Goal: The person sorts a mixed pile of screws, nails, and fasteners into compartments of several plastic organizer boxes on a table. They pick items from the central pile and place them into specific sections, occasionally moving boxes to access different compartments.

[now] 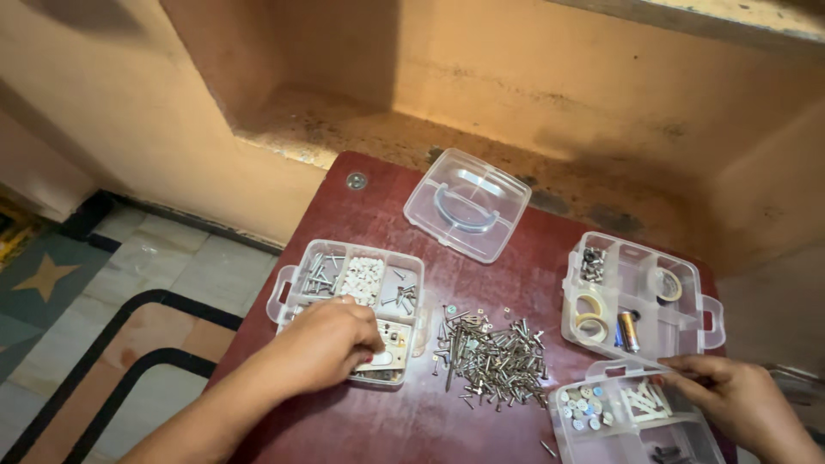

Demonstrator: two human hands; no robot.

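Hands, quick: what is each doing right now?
Left hand: curled closed, resting in the clear plastic compartment tray; contents hidden.
Right hand: fingers on the clear plastic button tray; grip unclear.

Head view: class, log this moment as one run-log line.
left hand: in left tray | right hand: on front-right tray | screw pile: loose, between

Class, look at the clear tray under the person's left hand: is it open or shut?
Open. The tray has no cover, so its screws lie bare, and the left hand reaches straight into it.
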